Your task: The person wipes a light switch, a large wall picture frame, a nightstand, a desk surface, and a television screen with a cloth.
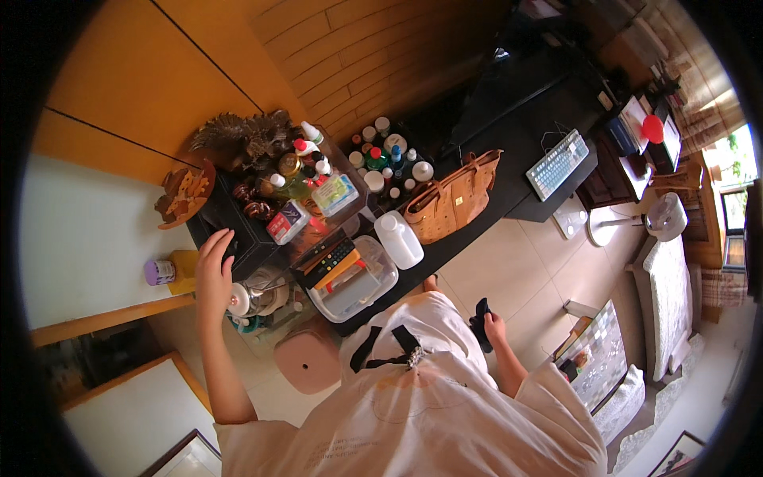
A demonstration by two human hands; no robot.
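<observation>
My left hand [214, 265] is raised at the left, its fingers at the side of a black stitched box [253, 244]. Something dark shows between thumb and fingers, but I cannot tell whether it is held. Just below it stands a glass jar with a pale lid [239, 299]. My right hand [493, 327] hangs low beside my light trousers, closed around a black object [480, 322] whose kind is unclear. Between the hands, a clear plastic bin [357, 298] holds remote controls [334, 262], next to a white plastic jug [399, 239].
A brown handbag [456, 200], many bottles [375, 158] and a keyboard [558, 164] are on the black desk. Behind the box are a dark bird-like carving [250, 137] and a wooden dish [186, 194]. A pink stool [307, 362] stands below; a fan [664, 217] is farther right.
</observation>
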